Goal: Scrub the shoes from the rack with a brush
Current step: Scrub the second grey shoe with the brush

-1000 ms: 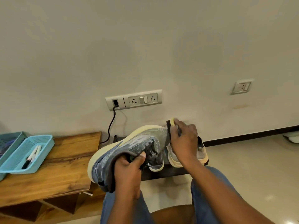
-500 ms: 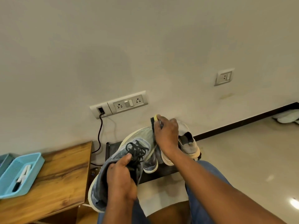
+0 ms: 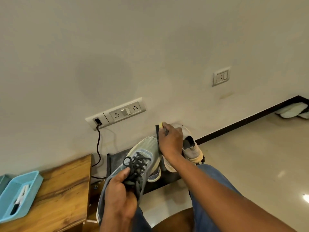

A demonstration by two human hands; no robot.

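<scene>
A grey-blue running shoe [image 3: 133,164] with black laces [image 3: 136,164] and a pale yellow-green toe is held up in front of a seated person, toe pointing away toward the wall. The shoe is gripped at its laced middle by the left hand [image 3: 119,196], whose thumb is curled over the tongue and laces while the fingers are wrapped out of sight beneath. A brush [image 3: 158,131] with a yellow back and black bristles is clasped in the right hand [image 3: 170,141], fingers curled around it, and its bristles are pressed against the right side of the shoe's toe.

Behind and below the held shoe, a low black rack [image 3: 117,158] is set against the wall. A beige slip-on shoe [image 3: 192,149] with a cream sole is seen on it, partly hidden by the right hand, and part of another blue shoe [image 3: 154,175] is visible just under the held one.

The person's blue jeans [image 3: 209,185] are seen at the bottom of the view. To the left, a wooden table [image 3: 63,186] is placed beside the rack, and a light blue plastic tray [image 3: 33,180] holding markers [image 3: 20,198] rests on it. On the cream wall, a socket panel [image 3: 123,112] is mounted with a black cable [image 3: 98,143] plugged in and hanging down; a smaller single socket [image 3: 221,76] is fixed farther right. A glossy beige tiled floor [image 3: 250,156] is spread to the right.
</scene>
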